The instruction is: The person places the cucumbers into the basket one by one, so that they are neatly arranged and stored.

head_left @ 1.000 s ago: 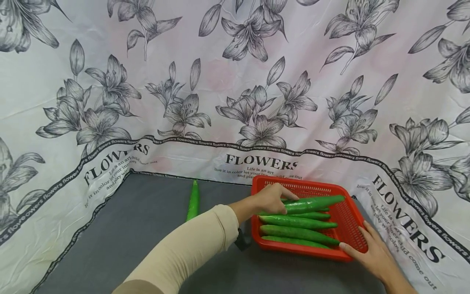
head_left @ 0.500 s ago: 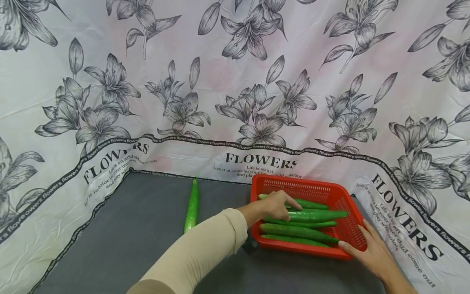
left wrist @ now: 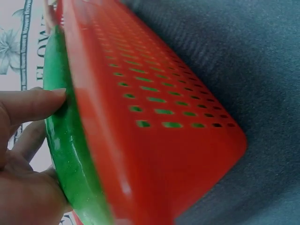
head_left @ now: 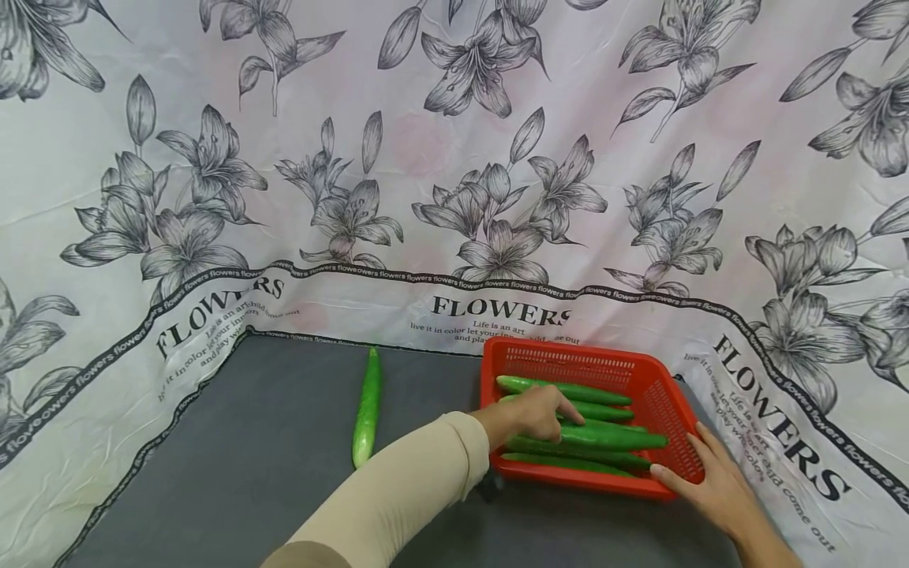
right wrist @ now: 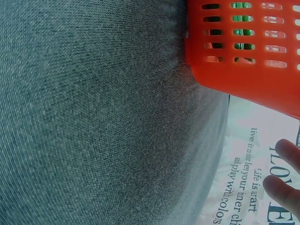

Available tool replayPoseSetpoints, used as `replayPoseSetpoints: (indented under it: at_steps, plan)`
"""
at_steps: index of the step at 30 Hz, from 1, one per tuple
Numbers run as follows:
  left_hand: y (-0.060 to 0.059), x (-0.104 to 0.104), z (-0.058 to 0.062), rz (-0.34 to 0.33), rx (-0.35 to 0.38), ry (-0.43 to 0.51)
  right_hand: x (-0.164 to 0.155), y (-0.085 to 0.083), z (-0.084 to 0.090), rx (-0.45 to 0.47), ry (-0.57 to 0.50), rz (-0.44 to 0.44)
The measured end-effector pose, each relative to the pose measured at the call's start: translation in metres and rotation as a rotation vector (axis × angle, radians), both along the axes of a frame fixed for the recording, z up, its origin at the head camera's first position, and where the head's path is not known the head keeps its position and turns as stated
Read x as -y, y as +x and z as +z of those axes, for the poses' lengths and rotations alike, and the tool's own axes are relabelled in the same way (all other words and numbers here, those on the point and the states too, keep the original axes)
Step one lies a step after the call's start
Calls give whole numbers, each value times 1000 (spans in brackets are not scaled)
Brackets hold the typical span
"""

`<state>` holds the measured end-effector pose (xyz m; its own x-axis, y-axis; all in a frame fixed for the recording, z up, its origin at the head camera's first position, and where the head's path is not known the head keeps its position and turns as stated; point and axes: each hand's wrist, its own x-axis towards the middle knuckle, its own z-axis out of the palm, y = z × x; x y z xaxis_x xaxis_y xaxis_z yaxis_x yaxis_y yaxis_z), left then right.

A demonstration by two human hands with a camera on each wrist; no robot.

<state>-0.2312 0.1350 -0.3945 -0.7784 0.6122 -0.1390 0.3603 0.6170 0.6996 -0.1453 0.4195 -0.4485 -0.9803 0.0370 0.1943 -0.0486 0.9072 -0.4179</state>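
Left hand (head_left: 534,413), fingers and thumb curled round a long glossy green cucumber (head_left: 611,436), holds it low inside the red perforated plastic basket (head_left: 656,401), across the other green cucumbers (head_left: 564,389) lying there. Right hand (head_left: 703,477), fingers straight, rests against the basket's near right corner, gripping nothing. One more slim green cucumber (head_left: 367,407) lies alone on the grey cloth-covered table (head_left: 248,442), well left of the basket.

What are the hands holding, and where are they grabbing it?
The left hand grips a cucumber near its left end, over the red basket. The right hand holds nothing; it rests against the basket's near right corner.
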Motion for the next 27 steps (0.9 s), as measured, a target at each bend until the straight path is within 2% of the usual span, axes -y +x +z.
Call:
replayPoseSetpoints:
  at_steps: [10,17,23,27]
  plan:
    - [0,-3,-14,-16,-19,-47,1,0,0,19,-3,2]
    - [-1,-4,-22,-21,-16,-26,1,-1,0,38,-8,-1]
    - [-2,-1,-22,-5,18,-10,1,0,0,-26,-8,20]
    - [-2,1,-19,6,17,14,0,1,0,-29,-8,18]
